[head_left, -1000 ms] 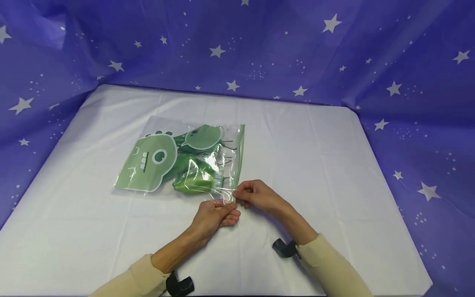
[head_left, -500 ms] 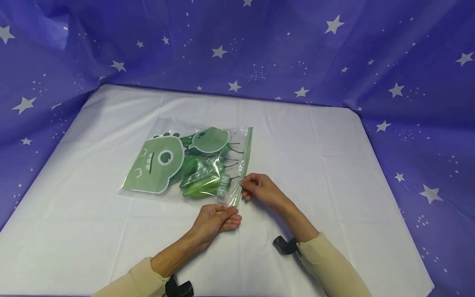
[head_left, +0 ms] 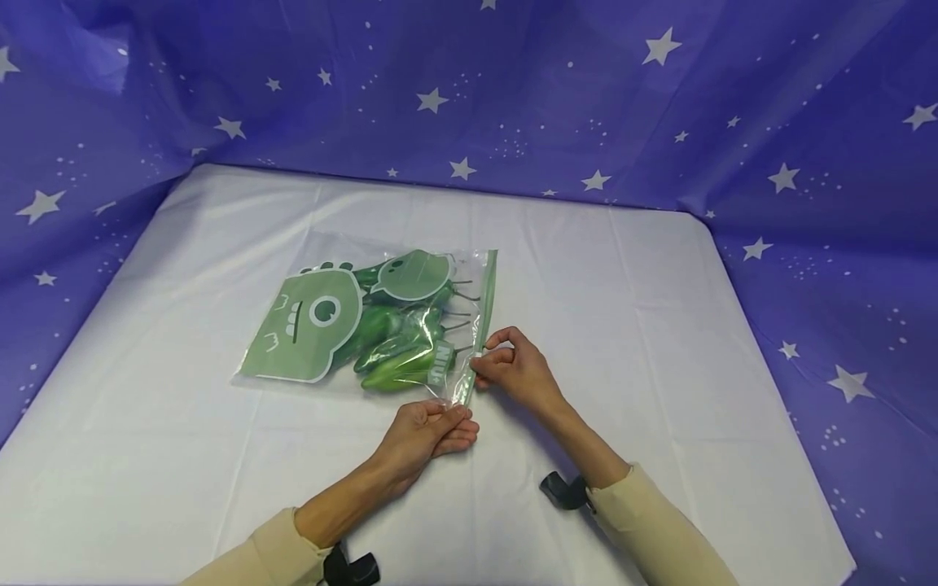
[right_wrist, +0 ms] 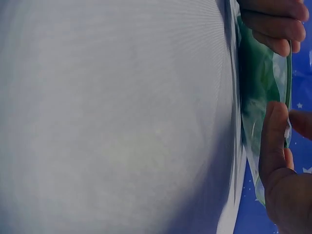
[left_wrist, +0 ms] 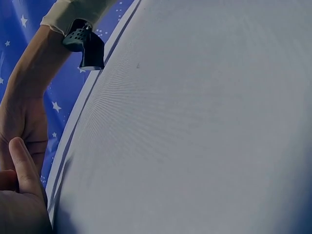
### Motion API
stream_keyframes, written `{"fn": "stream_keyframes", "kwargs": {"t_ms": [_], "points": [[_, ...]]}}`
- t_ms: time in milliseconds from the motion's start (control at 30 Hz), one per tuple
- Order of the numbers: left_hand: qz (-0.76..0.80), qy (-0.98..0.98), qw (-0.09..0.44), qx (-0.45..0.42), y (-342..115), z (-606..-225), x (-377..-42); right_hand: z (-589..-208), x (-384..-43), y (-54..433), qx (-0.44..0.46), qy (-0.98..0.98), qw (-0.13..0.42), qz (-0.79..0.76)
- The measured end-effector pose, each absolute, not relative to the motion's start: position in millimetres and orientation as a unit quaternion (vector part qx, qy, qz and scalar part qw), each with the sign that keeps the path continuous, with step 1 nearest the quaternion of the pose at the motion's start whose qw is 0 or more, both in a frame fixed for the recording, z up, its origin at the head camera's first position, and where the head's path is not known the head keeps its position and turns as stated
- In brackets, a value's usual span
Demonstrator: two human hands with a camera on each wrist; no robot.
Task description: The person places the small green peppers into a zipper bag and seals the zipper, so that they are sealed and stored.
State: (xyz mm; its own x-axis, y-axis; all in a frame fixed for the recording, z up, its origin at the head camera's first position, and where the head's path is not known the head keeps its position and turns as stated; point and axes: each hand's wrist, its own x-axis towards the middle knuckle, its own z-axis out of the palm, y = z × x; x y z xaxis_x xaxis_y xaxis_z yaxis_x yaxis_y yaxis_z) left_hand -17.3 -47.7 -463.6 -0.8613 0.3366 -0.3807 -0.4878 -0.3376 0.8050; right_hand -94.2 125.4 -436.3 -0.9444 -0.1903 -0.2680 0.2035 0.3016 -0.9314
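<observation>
A clear zip bag [head_left: 304, 325] printed with green cartoon dinosaurs lies flat on the white-covered table. Several green peppers [head_left: 396, 370] with thin dark stems show through its plastic, partly hidden by the print. Along its right end runs a green zip strip [head_left: 488, 285]. My left hand [head_left: 418, 431] pinches the near corner of the bag, at the lower end of that strip. Further up, my right hand [head_left: 520, 374] pinches the strip between thumb and finger, where a small white piece shows. The right wrist view shows fingers at the bag's green edge [right_wrist: 288, 73].
White cloth [head_left: 623, 325] covers the table. Behind it and at both sides hangs a purple sheet [head_left: 542, 98] with white stars. A black wrist camera [head_left: 564, 490] sits by the right sleeve, and another black camera [head_left: 352, 567] by the left one.
The bag has shifted slightly to the right since a second ago. My right hand has moved up along the zip strip from near the corner. My left hand keeps its grip at the corner.
</observation>
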Motion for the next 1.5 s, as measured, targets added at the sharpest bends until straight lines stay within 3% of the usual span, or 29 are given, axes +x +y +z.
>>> {"fn": "stream_keyframes", "kwargs": {"t_ms": [400, 667, 867, 1033, 1500], "points": [[0.806, 0.525, 0.267, -0.056, -48.4, -460.1, -17.6, -435.4, -92.5, 124.5, -0.048, 0.792, 0.134, -0.594], [0.806, 0.526, 0.266, -0.058, -47.7, -462.7, -18.8, -435.9, -96.3, 127.2, -0.014, 0.778, 0.164, -0.607], [0.81, 0.521, 0.261, -0.064, -45.4, -464.6, -17.1, -436.2, -96.8, 127.5, 0.012, 0.758, 0.156, -0.633], [0.813, 0.516, 0.262, -0.062, -45.0, -465.2, -16.0, -439.9, -99.2, 129.6, 0.004, 0.726, 0.146, -0.672], [0.813, 0.514, 0.269, -0.061, -50.1, -464.4, -15.0, -447.1, -110.6, 131.4, -0.025, 0.698, 0.181, -0.692]]}}
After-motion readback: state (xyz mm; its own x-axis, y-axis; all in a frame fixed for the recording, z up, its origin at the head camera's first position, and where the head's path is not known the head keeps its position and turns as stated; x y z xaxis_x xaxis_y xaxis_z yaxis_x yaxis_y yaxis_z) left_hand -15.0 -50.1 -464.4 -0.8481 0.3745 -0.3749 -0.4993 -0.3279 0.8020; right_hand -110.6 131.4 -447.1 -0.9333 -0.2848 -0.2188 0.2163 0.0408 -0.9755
